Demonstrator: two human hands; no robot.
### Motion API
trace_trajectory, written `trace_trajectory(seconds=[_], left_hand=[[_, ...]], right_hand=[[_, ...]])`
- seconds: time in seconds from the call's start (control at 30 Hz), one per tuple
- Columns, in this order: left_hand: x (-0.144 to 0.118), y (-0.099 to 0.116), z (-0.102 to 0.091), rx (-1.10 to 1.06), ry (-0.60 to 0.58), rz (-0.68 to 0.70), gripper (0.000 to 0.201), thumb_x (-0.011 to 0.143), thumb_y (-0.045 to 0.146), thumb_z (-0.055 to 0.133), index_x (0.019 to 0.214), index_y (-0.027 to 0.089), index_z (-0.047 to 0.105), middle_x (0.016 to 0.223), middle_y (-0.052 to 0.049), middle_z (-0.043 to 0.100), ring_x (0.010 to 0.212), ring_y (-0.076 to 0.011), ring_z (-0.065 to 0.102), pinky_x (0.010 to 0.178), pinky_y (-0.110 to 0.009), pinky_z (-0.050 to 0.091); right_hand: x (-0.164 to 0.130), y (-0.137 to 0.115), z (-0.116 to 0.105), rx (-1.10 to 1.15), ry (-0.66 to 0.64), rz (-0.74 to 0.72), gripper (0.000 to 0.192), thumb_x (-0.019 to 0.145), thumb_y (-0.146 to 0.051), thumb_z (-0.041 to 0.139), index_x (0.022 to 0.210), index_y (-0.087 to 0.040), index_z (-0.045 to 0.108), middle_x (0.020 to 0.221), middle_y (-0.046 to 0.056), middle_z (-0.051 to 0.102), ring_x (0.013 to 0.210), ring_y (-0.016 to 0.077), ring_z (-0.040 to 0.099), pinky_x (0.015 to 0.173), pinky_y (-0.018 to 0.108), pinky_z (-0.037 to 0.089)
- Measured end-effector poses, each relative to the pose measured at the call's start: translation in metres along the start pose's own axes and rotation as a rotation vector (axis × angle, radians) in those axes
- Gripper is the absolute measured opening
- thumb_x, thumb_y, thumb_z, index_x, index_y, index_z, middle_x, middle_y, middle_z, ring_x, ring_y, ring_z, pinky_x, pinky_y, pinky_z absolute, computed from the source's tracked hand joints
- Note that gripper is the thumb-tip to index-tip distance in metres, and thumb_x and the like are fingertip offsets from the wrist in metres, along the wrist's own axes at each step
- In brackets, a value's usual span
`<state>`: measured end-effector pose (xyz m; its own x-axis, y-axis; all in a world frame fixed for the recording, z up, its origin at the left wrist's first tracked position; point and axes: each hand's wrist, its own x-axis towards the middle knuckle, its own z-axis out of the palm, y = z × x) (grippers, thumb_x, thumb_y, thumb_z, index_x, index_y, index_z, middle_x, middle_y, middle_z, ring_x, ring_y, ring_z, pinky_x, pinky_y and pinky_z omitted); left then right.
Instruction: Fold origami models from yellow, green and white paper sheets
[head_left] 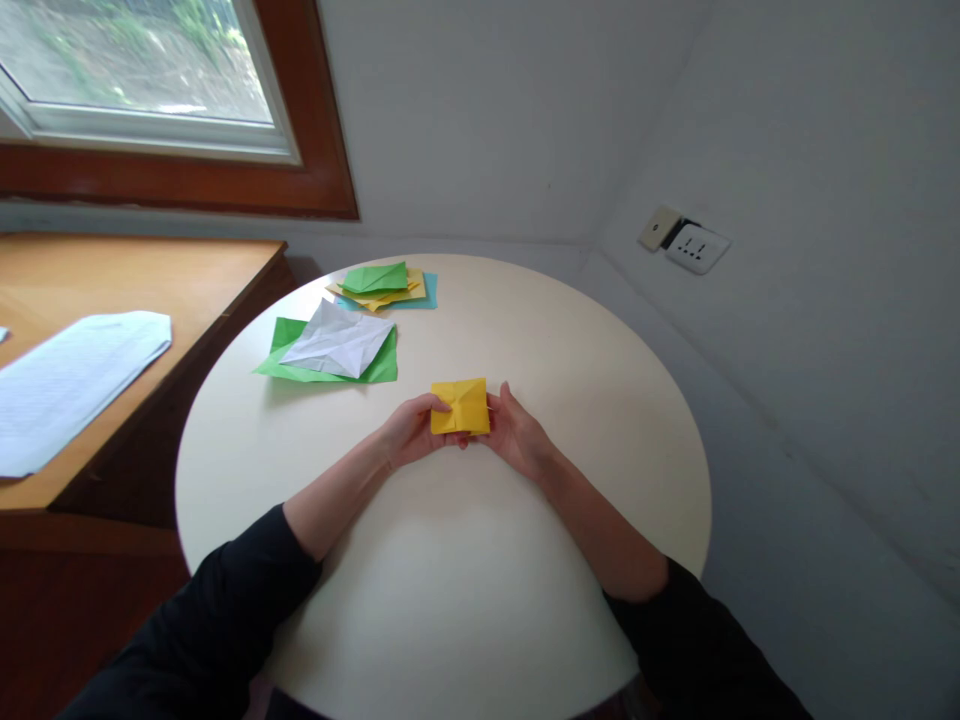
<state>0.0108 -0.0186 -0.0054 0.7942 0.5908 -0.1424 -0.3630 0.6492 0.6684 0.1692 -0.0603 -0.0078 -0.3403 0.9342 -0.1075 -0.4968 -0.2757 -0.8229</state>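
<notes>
A person sits at a round white bench (pixel 600 400), folding a small yellow paper square (pixel 460 406), apparently mid-fold. The left hand (pixel 411 430) and right hand (pixel 517 433) pinch its opposite edges, fingers closed on the paper, which sits between them just above the bench. The next crease likely needs both edges aligned. Other folded papers (pixel 334 345) lie farther away.

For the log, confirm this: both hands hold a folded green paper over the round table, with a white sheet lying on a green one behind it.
Not green: the head view shows the left hand and right hand holding a folded yellow paper over the round table. The white sheet does lie on a green one behind it.
</notes>
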Motion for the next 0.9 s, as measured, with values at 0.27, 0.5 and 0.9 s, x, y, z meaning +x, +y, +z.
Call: trace_trajectory(seconds=[0.27,0.5,0.9], left_hand=[[0.0017,-0.0055,-0.0012,0.122,0.008,-0.034,0.026,0.079,0.027,0.054,0.095,0.007,0.058,0.078,-0.010,0.065,0.057,-0.0149,0.057,0.057,-0.030,0.045],[0.0007,-0.0066,0.0003,0.232,-0.013,-0.039,0.032,0.081,0.035,0.053,0.097,0.007,0.057,0.073,-0.008,0.063,0.059,-0.0161,0.057,0.060,-0.032,0.045],[0.0012,-0.0080,0.0055,0.391,-0.035,-0.038,0.040,0.081,0.048,0.051,0.086,0.009,0.058,0.063,-0.006,0.059,0.055,-0.0148,0.054,0.059,-0.030,0.042]], right_hand=[[0.0012,0.0040,0.0013,-0.088,-0.025,-0.053,0.038,0.083,-0.049,0.046,0.096,-0.015,0.059,0.079,0.008,0.065,0.062,0.0187,0.057,0.054,0.034,0.048],[0.0002,0.0053,0.0011,-0.139,-0.037,-0.053,0.037,0.081,-0.049,0.052,0.090,-0.014,0.058,0.063,0.005,0.063,0.054,0.0184,0.058,0.047,0.031,0.046],[0.0020,0.0068,-0.0032,-0.115,-0.041,-0.049,0.043,0.080,-0.052,0.051,0.095,-0.012,0.055,0.067,0.007,0.066,0.049,0.0202,0.060,0.045,0.033,0.048]])
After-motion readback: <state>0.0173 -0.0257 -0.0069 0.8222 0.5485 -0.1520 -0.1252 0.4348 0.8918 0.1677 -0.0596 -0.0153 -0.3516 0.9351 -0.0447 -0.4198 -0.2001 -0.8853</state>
